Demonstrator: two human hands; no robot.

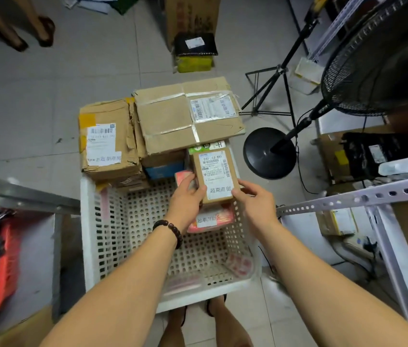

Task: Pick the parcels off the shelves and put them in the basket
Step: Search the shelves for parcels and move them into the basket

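Seen from the head camera, the job looks well under way but not finished. The basket [103, 221] sits on the floor between the person's arms. Its far end is already piled with a creased box [108, 141] of crumpled, torn card and a broad taped box [188, 116] bound in glossy strips. A blue box [164, 170] is wedged beneath them. The near half shows bare bottom, so there is room for more.

The small box [216, 175] is held over the basket's far right part, just above a pink parcel [213, 219] lying inside. The left hand [185, 199] curls fingers and thumb round the box's left edge, and the right hand [258, 201] pinches its near right corner. Both are clamped on it, so I'd say it is being set down and has not been let go.

A black parcel [368, 154] lies beyond the shelf [363, 196] on the right. I cannot tell whether it belongs to the job.

The basket is white hard plastic, rectangular, with walls and bottom punched with round holes. The small box is plain brown card, flat and crisp-edged, with a white paper label over most of its top. The pink parcel looks like a soft, shiny film bag. The shelf rail is pale metal angle, also punched with holes.
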